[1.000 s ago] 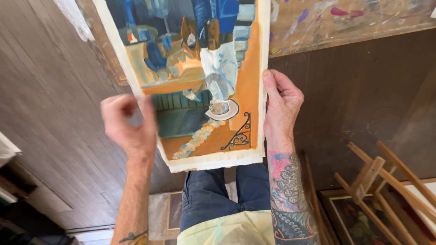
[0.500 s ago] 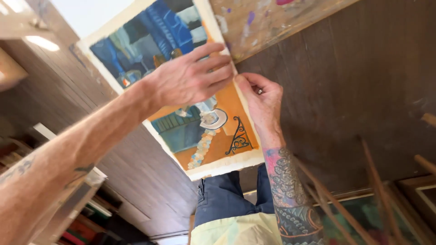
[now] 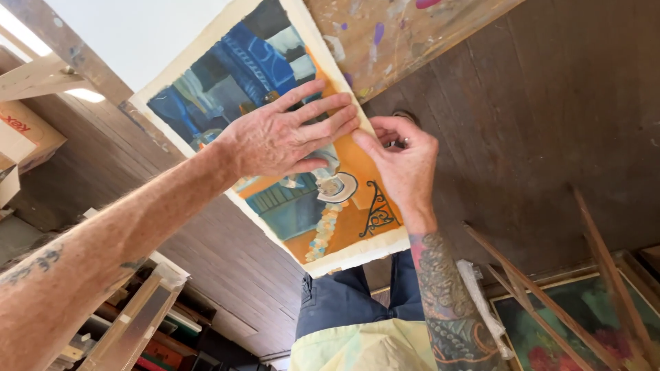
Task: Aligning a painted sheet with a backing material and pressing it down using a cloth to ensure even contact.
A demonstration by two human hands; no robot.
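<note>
Two hands are laid on one sheet: an unframed painting [image 3: 275,137] in blues and orange with a pale, rough-edged border, held up against dark wooden boards. A second ago the sheet was gripped by its two side edges, one hand on each; since then the left hand [image 3: 289,141] has been carried across the picture and is now spread flat on the painted face, fingers stretched out and together, nothing closed in it, its fingertips reaching the right-hand border. Just beyond those fingertips the right hand [image 3: 405,161] is curled at the same edge, thumb and forefinger drawn together in a pinch on the margin or on something small at it; which of the two cannot be told, since the fingers hide the spot. The painting has also been tilted since then, its lower corner now swung toward the right wrist. By this change the sheet appears to be pressed flat by the left palm while its right border is worked, rather than merely held up. Above the right hand a paint-spattered board [image 3: 412,34] is seen; below its tattooed forearm, wooden easel legs [image 3: 543,275] and a framed canvas [image 3: 584,316] lie well apart from the sheet.
</note>
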